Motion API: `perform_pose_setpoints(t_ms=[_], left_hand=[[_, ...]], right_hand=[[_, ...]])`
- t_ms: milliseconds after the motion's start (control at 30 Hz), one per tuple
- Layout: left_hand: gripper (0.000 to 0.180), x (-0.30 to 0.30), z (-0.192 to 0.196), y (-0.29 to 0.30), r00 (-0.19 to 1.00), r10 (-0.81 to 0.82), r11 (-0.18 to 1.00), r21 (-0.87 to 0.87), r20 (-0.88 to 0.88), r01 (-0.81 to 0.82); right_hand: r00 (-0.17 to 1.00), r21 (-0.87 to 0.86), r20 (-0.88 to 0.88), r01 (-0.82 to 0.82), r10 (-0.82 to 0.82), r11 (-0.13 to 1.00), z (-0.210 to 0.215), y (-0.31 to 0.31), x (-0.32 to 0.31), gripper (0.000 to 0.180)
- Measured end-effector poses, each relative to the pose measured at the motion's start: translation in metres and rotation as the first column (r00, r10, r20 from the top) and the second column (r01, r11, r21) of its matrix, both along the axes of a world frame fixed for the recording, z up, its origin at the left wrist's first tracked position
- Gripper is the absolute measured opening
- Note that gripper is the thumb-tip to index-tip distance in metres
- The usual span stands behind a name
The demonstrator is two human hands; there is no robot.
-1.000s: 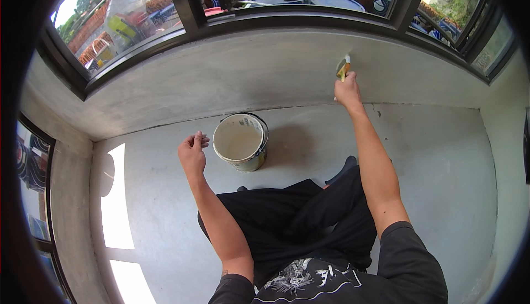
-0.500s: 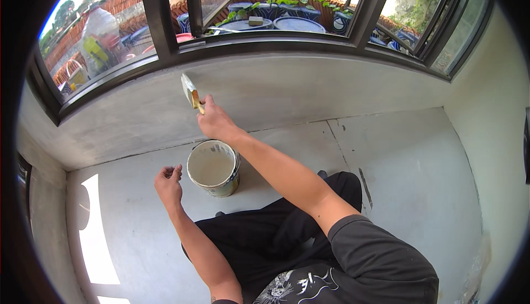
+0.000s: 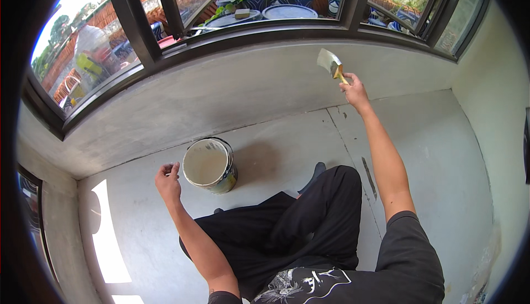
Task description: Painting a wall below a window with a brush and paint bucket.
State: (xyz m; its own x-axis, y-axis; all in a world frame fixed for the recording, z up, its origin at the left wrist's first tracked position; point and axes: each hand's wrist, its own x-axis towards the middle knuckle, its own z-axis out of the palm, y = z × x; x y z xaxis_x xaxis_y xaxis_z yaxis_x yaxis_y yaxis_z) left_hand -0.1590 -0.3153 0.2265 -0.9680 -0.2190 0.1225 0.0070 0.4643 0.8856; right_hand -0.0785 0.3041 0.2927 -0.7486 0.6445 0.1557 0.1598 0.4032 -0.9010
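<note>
My right hand (image 3: 356,90) is stretched far out to the right, its fingers closed round the yellow handle of a wide paintbrush (image 3: 329,62). The brush's bristles are coated in white paint and point up and left, at the grey wall (image 3: 265,77) below the window. Beside the bucket, my left hand (image 3: 168,182) hovers with its fingers curled in and nothing visible in them. The paint bucket (image 3: 225,184) stands on the floor just right of that hand, with pale paint inside and a messy rim.
Dark window frames (image 3: 248,32) run along the top of the wall, some panes swung out. My crossed legs (image 3: 314,210) in black trousers rest on the grey floor (image 3: 287,138). A bright sunlit patch (image 3: 110,243) lies at the left; a pale side wall (image 3: 491,99) rises at the right.
My right hand has swung well to the right with the paintbrush, along the wall away from above the bucket. My left hand stays beside the bucket. The view has shifted slightly.
</note>
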Motion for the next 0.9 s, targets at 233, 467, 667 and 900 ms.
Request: perform_pose_setpoints(t_ms=[233,467,667,900], left_hand=[[0.028,-0.001,-0.003,0.008,1.000,0.004,1.000,-0.005,-0.021,-0.004],[0.030,-0.008,-0.008,0.000,1.000,-0.017,0.995,0.102,0.020,0.015],[0.040,0.009,0.012,-0.004,0.985,0.135,0.930,-0.357,0.111,-0.087],[0.036,0.111,0.162,0.050,0.954,-0.146,0.965,-0.248,-0.261,0.080]], right_hand=[[0.968,0.213,0.084,0.214,-0.236,0.953,0.004,-0.023,-0.007,0.044],[0.992,0.214,0.121,-0.052,0.026,0.976,0.035,-0.176,-0.046,0.043],[0.953,0.056,0.105,-0.292,0.286,0.955,0.040,-0.192,-0.034,0.040],[0.995,-0.125,-0.028,-0.100,0.097,0.987,-0.002,-0.039,-0.015,0.042]])
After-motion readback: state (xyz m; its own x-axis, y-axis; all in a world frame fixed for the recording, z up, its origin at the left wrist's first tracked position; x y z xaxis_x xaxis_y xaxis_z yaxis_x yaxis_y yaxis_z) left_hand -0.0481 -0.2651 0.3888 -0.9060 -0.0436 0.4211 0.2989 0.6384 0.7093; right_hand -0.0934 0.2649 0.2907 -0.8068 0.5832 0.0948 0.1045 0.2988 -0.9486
